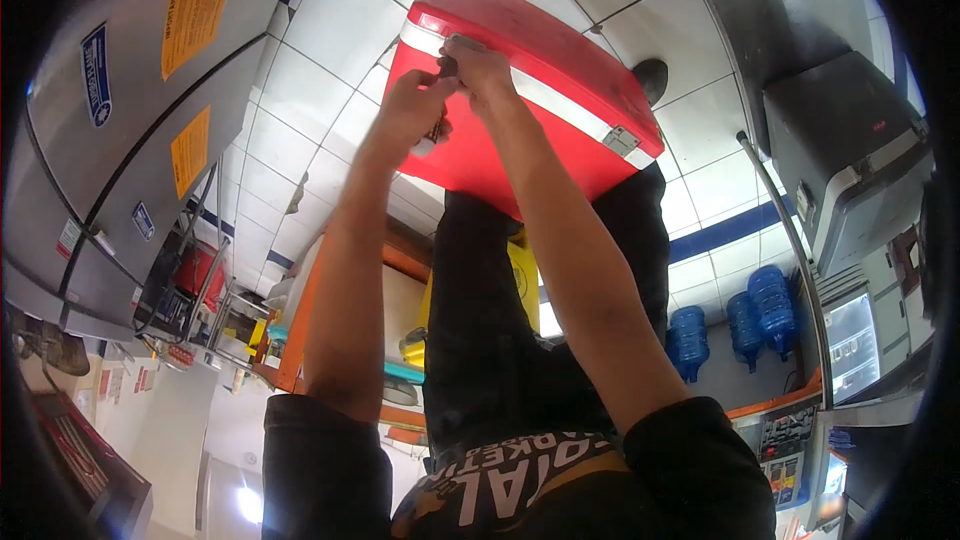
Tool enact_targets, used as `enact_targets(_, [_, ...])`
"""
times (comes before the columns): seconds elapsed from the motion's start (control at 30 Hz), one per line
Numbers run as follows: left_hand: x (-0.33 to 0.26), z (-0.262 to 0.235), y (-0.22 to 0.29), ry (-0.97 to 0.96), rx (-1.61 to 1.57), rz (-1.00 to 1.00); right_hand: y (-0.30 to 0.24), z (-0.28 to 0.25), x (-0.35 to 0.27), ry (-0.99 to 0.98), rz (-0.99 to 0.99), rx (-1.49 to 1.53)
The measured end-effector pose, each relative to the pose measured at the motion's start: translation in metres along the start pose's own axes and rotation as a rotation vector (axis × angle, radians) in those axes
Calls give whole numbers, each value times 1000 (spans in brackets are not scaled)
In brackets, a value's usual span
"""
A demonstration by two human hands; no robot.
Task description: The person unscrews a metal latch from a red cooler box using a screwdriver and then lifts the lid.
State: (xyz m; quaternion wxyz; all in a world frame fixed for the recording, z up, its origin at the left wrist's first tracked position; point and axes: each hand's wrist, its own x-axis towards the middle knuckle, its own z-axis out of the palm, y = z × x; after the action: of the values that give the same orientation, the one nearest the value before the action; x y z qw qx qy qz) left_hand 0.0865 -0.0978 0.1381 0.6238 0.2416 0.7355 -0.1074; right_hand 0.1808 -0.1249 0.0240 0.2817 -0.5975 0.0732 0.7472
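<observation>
A red cooler box (455, 150) with a white band stands in front of my legs. A metal latch (621, 141) shows on its right part. Toward the box's left end, my left hand (412, 112) is closed around a slim dark tool with a pale rounded end (424, 147); its exact kind is unclear. My right hand (478, 70) is just above and to the right, fingers curled at a metal latch (466, 43) on the white band. The two hands nearly touch. A small dark piece (447, 67) shows between them, partly covered by fingers.
White floor tiles (350, 5) surround the box. Steel cabinets (130, 50) line the left side. A dark grey bin-like container (845, 130) stands at right. Blue water jugs (770, 305) and a metal rail (790, 210) are at lower right. A dark shoe (651, 81) is beside the box.
</observation>
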Motion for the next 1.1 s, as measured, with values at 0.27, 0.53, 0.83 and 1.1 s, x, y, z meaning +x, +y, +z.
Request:
enact_targets(0.27, [-10, -17, 26, -1, -640, -94, -1, 11, 1, -21, 106, 495])
enact_targets(0.53, [5, -4, 64, 230, 231, -40, 0, 23, -38, -67, 172, 545])
enact_targets(0.83, [-7, 3, 90, 163, 1242, 440, -2, 19, -62, -37, 201, 691])
enact_targets(1.1, [-19, 36, 74, 8, 1809, 764, 43, 10, -11, -619, -45, 1158])
